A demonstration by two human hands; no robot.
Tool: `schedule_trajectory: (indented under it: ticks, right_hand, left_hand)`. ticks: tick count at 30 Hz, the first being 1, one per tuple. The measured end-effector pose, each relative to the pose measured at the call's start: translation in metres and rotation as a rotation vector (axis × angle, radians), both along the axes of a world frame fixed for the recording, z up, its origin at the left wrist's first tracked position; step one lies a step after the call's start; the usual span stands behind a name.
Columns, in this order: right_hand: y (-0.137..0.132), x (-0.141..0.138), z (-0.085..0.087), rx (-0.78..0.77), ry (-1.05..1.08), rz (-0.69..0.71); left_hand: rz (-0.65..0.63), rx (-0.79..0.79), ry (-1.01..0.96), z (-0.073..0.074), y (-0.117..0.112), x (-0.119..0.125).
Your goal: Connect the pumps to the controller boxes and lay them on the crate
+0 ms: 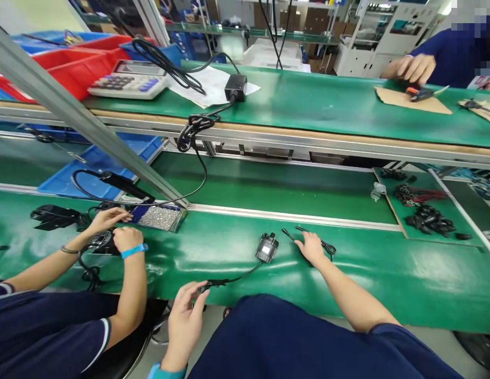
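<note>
Your left hand (187,316) is nearest, below and left of the small black module (266,247). Its thumb and fingers pinch the plug (208,286) at the end of the module's lead, at the edge of the green bench (387,273). Your right hand (312,248) lies just right of the module, fingers open and flat on a loose black cable (327,245). Left of the module, a co-worker's hands (124,238) rest beside a tray of screws (160,217). Far beyond the module sits a calculator (128,80).
</note>
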State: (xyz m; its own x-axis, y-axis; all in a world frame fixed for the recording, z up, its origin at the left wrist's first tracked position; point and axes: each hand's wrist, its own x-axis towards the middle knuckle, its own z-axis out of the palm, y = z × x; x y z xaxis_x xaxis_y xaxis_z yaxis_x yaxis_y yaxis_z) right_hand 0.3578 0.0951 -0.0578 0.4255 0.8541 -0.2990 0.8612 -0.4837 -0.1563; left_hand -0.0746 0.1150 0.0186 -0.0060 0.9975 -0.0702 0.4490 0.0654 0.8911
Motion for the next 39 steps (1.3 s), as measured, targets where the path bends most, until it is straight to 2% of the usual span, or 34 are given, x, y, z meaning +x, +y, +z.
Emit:
schedule_trajectory:
  ticks: [2, 5, 9, 11, 13, 16, 18, 21, 24, 27, 30, 34, 39]
  right_hand:
    - [0.023, -0.018, -0.014, 0.038, 0.060, -0.008]
    - [0.045, -0.031, -0.026, 0.054, 0.158, -0.020]
    - [0.043, -0.029, -0.021, 0.079, 0.293, -0.025]
    - [0.028, -0.029, -0.010, 0.102, 0.380, 0.007]
    - [0.006, -0.038, 0.007, 0.165, 0.586, 0.023]
    - [-0.033, -0.068, 0.043, 0.249, 0.947, 0.043]
    - [-0.049, -0.095, 0.070, 0.260, 1.040, 0.115]
    - [-0.054, -0.125, 0.105, 0.286, 1.108, 0.231]
    - [-0.051, -0.136, 0.129, 0.337, 1.169, 0.289]
    - [-0.051, -0.137, 0.139, 0.363, 1.195, 0.317]
    - [-0.053, -0.136, 0.139, 0.346, 1.202, 0.342]
    - [-0.052, -0.133, 0.137, 0.326, 1.175, 0.422]
    - [-0.052, -0.131, 0.140, 0.348, 1.076, 0.561]
  left_hand:
    - [-0.067, 0.051, -0.034, 0.010, 0.001, 0.019]
    - [-0.161, -0.019, -0.107, 0.023, -0.006, 0.040]
    - [-0.188, -0.037, -0.124, 0.038, -0.021, 0.046]
    - [-0.197, -0.033, -0.139, 0.044, -0.027, 0.044]
    - [-0.217, -0.008, -0.150, 0.047, -0.031, 0.043]
    - [-0.256, 0.053, -0.163, 0.049, -0.034, 0.043]
    - [-0.290, 0.062, -0.187, 0.048, -0.033, 0.045]
    - [-0.338, -0.074, -0.267, 0.049, -0.030, 0.048]
    - [-0.354, -0.224, -0.366, 0.054, -0.029, 0.050]
    - [-0.406, -0.260, -0.412, 0.060, -0.030, 0.055]
    - [-0.444, -0.285, -0.410, 0.065, -0.033, 0.060]
    - [-0.500, -0.273, -0.279, 0.067, -0.034, 0.062]
    - [-0.582, -0.168, -0.123, 0.068, -0.032, 0.062]
